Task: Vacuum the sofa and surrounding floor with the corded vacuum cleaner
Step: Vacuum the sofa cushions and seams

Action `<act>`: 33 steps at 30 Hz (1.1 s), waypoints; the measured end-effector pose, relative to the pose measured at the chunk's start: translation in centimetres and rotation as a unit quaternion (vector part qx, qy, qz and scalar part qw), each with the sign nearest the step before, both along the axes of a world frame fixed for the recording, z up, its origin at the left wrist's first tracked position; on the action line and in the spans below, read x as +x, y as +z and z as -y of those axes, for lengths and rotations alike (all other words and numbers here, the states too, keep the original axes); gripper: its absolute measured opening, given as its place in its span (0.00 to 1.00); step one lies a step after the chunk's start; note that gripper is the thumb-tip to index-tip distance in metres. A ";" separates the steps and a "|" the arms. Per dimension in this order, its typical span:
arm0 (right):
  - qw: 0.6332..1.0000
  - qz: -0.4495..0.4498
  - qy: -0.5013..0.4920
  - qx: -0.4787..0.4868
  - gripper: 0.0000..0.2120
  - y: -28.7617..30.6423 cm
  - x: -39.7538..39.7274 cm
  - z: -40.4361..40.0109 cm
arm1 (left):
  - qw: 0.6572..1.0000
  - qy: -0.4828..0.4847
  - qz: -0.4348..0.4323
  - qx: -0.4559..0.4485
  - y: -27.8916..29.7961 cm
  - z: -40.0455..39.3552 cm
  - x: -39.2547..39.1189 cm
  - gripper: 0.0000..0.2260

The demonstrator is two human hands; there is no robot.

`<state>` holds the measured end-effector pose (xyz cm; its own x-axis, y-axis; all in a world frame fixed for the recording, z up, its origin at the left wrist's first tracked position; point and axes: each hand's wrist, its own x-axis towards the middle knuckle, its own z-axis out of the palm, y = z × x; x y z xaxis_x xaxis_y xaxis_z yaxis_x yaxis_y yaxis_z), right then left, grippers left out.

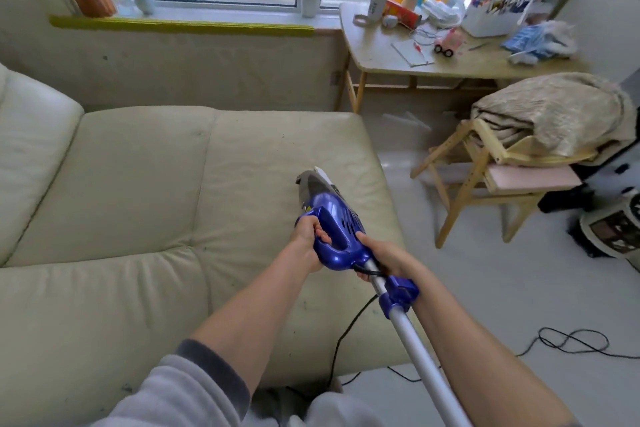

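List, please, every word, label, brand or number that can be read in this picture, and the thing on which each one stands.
No text can be read.
Yellow sticker on the vacuum cleaner: too small and blurred.
White cup on the wooden table: dark marks, blurred.
Orange box: print blurred.

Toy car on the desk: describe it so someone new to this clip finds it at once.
Start at the wooden desk under the window, right of the sofa. The toy car sits mid-desk beside a white notepad. It is the only pink thing there, with black wheels.
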<state>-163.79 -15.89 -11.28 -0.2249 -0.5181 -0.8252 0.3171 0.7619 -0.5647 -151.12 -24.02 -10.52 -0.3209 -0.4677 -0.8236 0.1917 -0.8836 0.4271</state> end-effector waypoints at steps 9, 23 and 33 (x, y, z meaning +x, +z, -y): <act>1.000 0.011 -0.012 -0.001 0.15 0.2 0.7 0.7 | 1.000 0.000 0.013 -0.014 0.5 0.3 0.9 0.09; 0.986 0.032 0.162 0.004 0.15 0.5 12.5 10.1 | 0.980 0.195 0.019 -0.018 -0.3 4.7 14.4 0.13; 0.977 0.034 0.211 -0.005 0.14 0.2 16.3 12.7 | 0.971 0.238 0.024 -0.016 -0.3 6.3 18.3 0.12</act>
